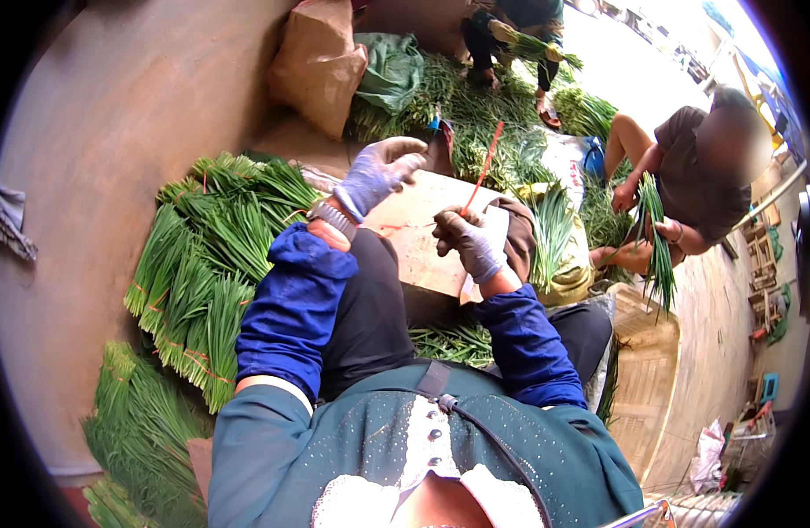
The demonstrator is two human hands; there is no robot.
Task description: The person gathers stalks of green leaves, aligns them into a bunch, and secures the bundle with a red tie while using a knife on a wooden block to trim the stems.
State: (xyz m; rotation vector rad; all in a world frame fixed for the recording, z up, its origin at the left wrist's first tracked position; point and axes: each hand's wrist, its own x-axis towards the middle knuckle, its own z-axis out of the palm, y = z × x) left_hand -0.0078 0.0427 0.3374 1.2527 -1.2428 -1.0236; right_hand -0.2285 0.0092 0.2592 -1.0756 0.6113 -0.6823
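Observation:
My left hand (378,179), in a pale purple glove with a watch at the wrist, is raised over the left side of a light wooden board (414,211). Its fingers are curved and apart, with nothing seen in them. Over the board's right side, my right hand (472,244), gloved too, is closed in a pinch on a thin red tie (489,162) that sticks up from the fingers. Left of the board lies a heap of long green leaf bundles (207,282), several bound with red ties. Loose long green leaves (553,229) lie to the right.
A person (700,176) sits at the right holding green leaves (656,238); another person (528,18) handles greens at the back. A tan sack (318,62) and a green bag (392,72) stand behind the board. A woven basket (647,370) is at my right.

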